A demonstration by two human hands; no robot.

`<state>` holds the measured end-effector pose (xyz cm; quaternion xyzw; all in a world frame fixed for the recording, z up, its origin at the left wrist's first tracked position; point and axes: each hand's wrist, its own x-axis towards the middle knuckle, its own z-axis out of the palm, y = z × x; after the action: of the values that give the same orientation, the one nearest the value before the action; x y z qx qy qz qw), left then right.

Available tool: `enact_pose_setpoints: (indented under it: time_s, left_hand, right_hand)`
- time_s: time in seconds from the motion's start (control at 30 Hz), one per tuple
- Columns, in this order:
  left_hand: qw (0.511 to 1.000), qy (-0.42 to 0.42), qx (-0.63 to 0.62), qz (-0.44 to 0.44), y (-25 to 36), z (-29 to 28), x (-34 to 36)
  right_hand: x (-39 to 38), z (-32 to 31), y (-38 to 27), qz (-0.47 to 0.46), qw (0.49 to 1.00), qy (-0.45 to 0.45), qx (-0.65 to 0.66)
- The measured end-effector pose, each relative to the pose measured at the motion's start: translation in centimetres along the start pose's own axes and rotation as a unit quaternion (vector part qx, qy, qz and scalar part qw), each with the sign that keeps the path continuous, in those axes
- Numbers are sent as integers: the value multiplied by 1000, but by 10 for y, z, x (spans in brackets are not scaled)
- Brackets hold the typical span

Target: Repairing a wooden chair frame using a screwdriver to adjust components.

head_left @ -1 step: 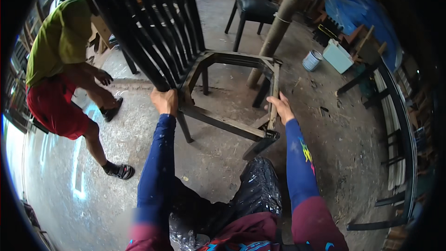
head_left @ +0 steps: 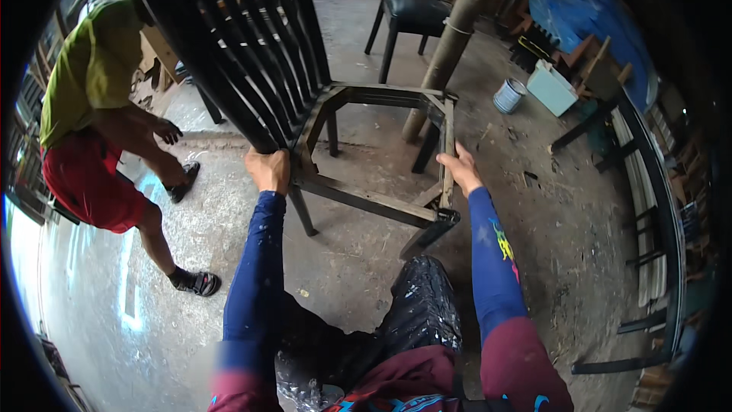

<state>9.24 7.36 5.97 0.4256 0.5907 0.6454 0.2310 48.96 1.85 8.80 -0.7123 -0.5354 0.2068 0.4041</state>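
Note:
A dark wooden chair (head_left: 244, 38) with curved back slats and an open, seatless frame stands before me, its seat rails showing bare pale wood on top. My left hand (head_left: 267, 168) is closed around the lower part of the near back upright, where it meets the seat frame. My right hand (head_left: 461, 168) grips the right-hand seat rail (head_left: 447, 130), thumb over its top. A round post (head_left: 431, 80) rises just behind the frame.
A person (head_left: 91, 84) in a yellow-green shirt bends at my left, feet apart, a hand hanging near the chair. A padded dark chair (head_left: 414, 15) stands behind. To the right are a paint can (head_left: 508, 96), a pale cooler (head_left: 551, 88), blue tarp (head_left: 579, 15) and chair frames (head_left: 656, 221).
The view has shifted very slightly, with the chair appearing a little farther left. Both my hands keep their hold on it.

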Motion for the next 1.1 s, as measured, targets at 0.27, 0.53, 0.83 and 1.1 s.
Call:
enact_pose_setpoints:
  time_s: [0.27,0.53,0.83,1.1]
  left_hand:
    - [986,-162,-39,-19,13,-28,-13]
    - [973,-229,4,35,23,-39,-9]
    - [966,-249,26,64,28,-44,-8]
    - [971,-226,45,59,27,-47,-12]
  right_hand:
    - [-145,-1,-80,-158,921,6,357]
    - [-212,4,-140,19,690,-215,691]
    - [-238,22,-117,-83,519,-414,744]
    - [-246,19,-92,-13,654,-292,697]
